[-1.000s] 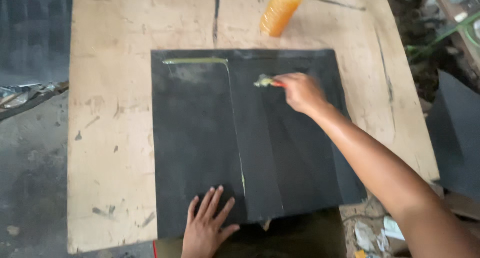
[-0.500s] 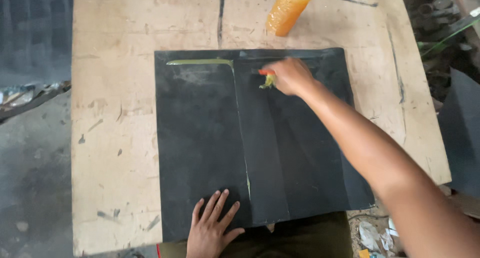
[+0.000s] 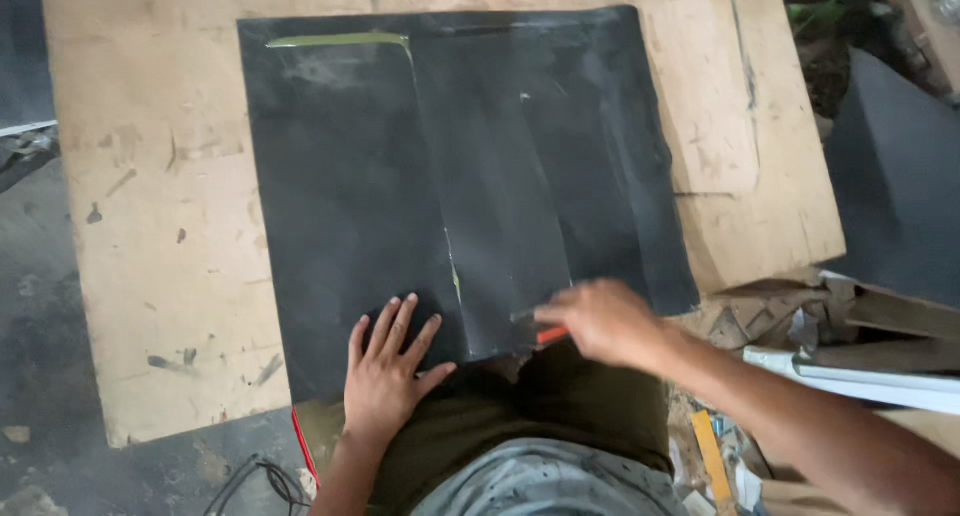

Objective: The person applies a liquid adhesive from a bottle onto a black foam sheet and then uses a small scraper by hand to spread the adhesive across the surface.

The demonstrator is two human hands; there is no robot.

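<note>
Black sheet (image 3: pixel 400 196), right hand (image 3: pixel 600 321) with brush now at near edge

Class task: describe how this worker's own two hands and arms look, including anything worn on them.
Both the left hand and the right hand are bare: no gloves, and no rings or watch can be seen. Both forearms are uncovered as far as the picture shows, with no sleeve in view. The right hand is slightly blurred.

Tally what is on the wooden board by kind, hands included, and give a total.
Black sheets: 1
Yellow-green glue lines: 1
Brushes with an orange handle: 1, in the right hand
Hands: 2, the left hand flat on the sheet
Total: 5
</note>
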